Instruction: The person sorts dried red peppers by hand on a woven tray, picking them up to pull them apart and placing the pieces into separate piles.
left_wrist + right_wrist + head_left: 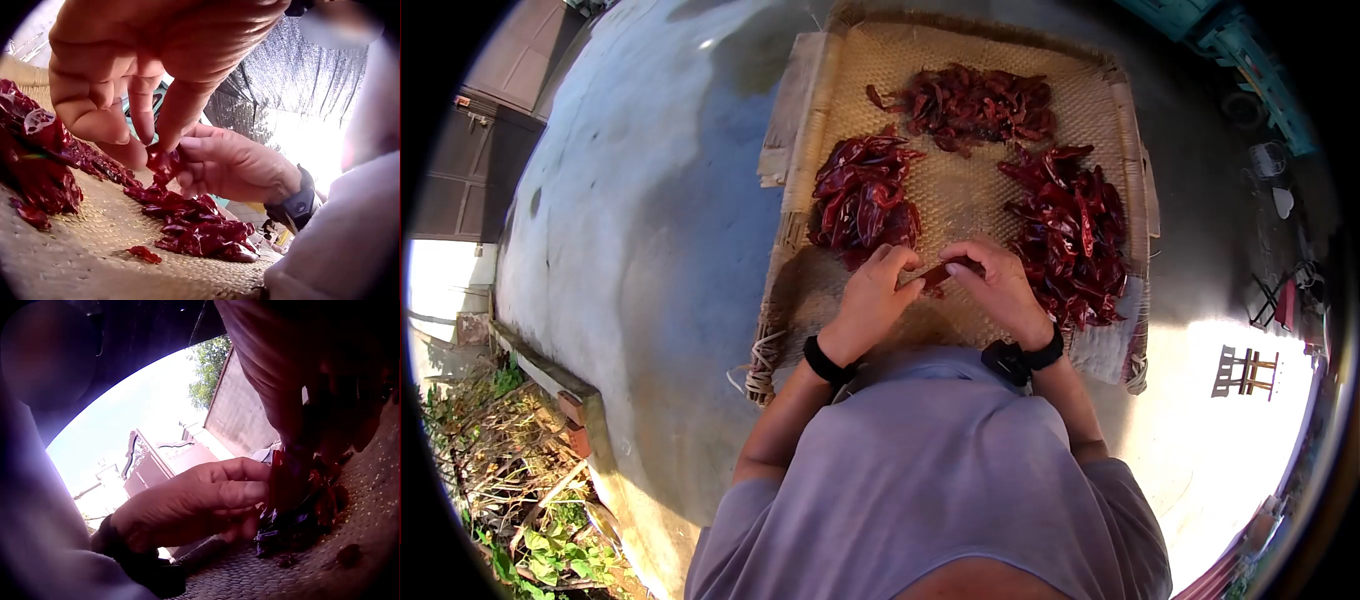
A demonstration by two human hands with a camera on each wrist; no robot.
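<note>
A dried red chili pepper (937,276) is stretched between my two hands over the near part of a woven tray (960,200). My left hand (878,300) pinches one end with thumb and fingers. The other end is held by my right hand (1003,290), its thumb lying along the pod. Seen from the left wrist, the glossy pepper (164,164) sits at the meeting fingertips. The right wrist view is dark, but the pepper (277,478) shows upright beside the left fingertips. A small red scrap (144,253) lies on the weave below.
Three chili heaps are on the tray: one at left (865,205), a duller one at the back (978,105), a larger one at right (1080,240). The tray's raised rim (805,150) surrounds them. A wooden stool (1248,372) stands on the floor at right.
</note>
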